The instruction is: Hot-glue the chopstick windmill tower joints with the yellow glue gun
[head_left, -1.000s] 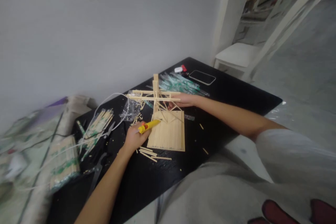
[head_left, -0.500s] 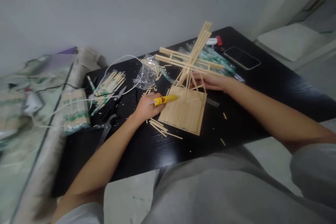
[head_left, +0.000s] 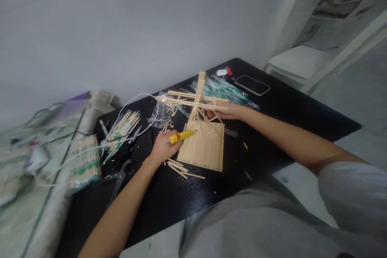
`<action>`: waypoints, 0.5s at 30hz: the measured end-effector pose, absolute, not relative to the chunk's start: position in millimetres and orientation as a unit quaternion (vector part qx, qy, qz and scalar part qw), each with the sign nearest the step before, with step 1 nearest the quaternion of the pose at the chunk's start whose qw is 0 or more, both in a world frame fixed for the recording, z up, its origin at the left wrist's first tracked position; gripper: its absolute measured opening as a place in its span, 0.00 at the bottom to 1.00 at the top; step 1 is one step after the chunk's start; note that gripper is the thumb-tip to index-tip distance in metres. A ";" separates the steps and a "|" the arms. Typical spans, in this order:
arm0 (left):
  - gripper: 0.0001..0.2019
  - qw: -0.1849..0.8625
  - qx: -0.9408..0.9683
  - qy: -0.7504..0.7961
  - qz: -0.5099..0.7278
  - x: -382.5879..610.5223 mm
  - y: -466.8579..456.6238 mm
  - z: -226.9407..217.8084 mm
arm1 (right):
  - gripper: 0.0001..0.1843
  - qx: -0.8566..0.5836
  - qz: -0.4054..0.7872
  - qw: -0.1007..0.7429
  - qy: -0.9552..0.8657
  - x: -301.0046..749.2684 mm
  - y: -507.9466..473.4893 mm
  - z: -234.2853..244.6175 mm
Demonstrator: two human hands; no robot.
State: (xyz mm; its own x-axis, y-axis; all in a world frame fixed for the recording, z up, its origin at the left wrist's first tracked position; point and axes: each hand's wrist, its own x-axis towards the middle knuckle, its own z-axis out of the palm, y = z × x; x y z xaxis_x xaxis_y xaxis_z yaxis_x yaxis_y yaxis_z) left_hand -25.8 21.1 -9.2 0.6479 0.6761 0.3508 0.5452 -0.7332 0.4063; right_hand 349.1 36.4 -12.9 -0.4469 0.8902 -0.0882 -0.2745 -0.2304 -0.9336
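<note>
My left hand (head_left: 164,145) is closed around a slim yellow glue tube (head_left: 182,136), its narrow tip pointing right, over the left part of a stick base. That base belongs to a windmill model (head_left: 203,149) built from pale wooden sticks. Crossed sails (head_left: 198,96) rise at its back above slanting struts. At the far right side of the model, my right hand (head_left: 225,111) grips among the struts, its fingers partly hidden by them. A few loose sticks (head_left: 178,168) lie in front of the base, below my left hand.
On the black table (head_left: 290,129) are opened stick bundles (head_left: 123,129), scissors (head_left: 121,177), a clear bag (head_left: 160,113) with stick offcuts, green-printed wrappers (head_left: 225,88) and a phone (head_left: 252,85). A white cable (head_left: 121,115) loops at left. A packed stick bundle (head_left: 85,163) sits beyond the left edge.
The camera view has shifted, so the table sits lower and further left in the picture. The sails look lower and shorter from here. Both hands keep their holds.
</note>
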 end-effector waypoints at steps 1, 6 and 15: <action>0.13 0.138 0.896 0.341 0.248 -25.6 20.9 -8.9 | 0.13 -0.334 0.709 0.411 -0.466 348.5 36.5 -12.5; 0.15 0.160 0.889 0.332 0.271 -23.9 18.9 -7.4 | 0.14 -0.348 0.704 0.410 -0.464 346.8 38.5 -12.8; 0.14 0.150 0.893 0.322 0.276 -24.6 20.8 -6.9 | 0.15 -0.349 0.706 0.404 -0.465 346.2 37.7 -10.8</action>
